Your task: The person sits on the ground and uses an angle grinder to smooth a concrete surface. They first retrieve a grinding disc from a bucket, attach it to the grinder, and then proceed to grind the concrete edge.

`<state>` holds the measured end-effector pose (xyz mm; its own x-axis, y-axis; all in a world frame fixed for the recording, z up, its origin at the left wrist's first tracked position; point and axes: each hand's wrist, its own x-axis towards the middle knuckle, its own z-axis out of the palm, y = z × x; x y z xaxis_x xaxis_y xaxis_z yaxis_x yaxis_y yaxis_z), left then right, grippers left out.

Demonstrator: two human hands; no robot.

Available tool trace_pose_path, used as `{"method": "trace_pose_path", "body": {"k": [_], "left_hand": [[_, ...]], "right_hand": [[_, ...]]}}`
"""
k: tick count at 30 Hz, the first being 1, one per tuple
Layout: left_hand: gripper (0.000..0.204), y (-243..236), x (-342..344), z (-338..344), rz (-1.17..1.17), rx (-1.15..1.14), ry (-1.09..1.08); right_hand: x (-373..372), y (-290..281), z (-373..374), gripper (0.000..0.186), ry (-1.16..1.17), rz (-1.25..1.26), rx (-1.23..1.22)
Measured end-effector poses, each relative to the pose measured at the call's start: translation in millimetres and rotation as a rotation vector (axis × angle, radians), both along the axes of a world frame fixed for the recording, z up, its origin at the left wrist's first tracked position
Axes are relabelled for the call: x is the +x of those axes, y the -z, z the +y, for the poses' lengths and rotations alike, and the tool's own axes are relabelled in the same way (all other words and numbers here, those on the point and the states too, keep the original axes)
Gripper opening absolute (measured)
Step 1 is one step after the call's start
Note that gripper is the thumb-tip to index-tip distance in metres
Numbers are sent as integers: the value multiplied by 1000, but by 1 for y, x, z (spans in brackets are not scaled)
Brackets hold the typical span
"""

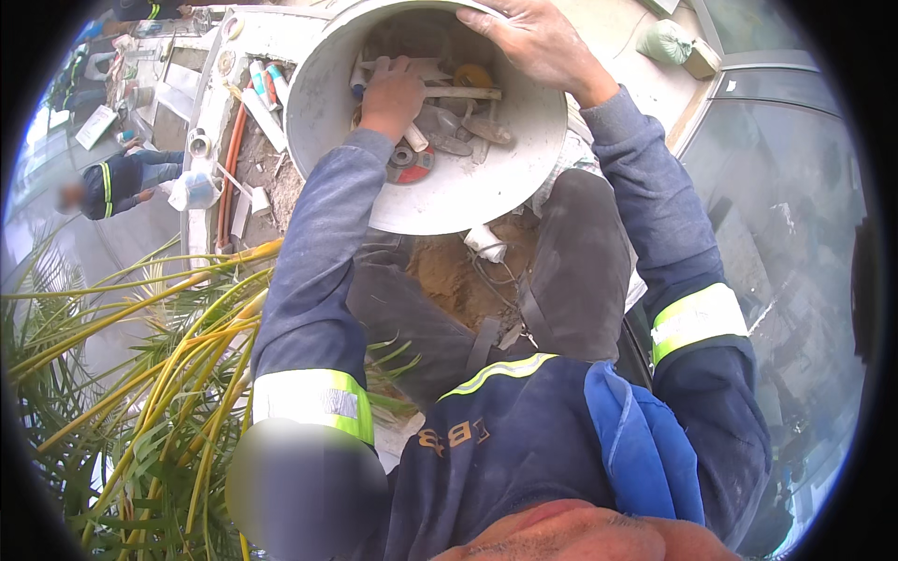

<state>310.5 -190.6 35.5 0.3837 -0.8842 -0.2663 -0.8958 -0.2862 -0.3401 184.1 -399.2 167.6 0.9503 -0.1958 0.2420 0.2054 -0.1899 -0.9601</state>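
Head view shows the left hand [394,93] reaching down inside the white plastic bucket [449,201], fingers clenched around a white pipe piece [415,137] among loose tools, while the right hand [538,42] grips the bucket's far rim with fingers curled over the edge. Judged by its contents, the bucket is rigid, dusty and fairly heavy; support it at the rim. The pipe piece appears light, stiff and easily held.

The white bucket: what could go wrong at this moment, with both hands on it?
1. The white bucket appears tilted toward the person; tools could slide out.
2. The left hand reaches among loose tools, so a sharp edge may cut it.
3. Only the right hand grips the rim; it might slip.
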Motion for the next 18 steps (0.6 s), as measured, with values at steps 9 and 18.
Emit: {"method": "trace_pose_path", "body": {"k": [9,18], "left_hand": [[26,-10,-9,16,82,-61,-66],[24,30,-5,-47,323,-465,-133]], "right_hand": [[10,8,0,28,20,-32,-41],[7,7,-4,34,-33,-23,-46]]}}
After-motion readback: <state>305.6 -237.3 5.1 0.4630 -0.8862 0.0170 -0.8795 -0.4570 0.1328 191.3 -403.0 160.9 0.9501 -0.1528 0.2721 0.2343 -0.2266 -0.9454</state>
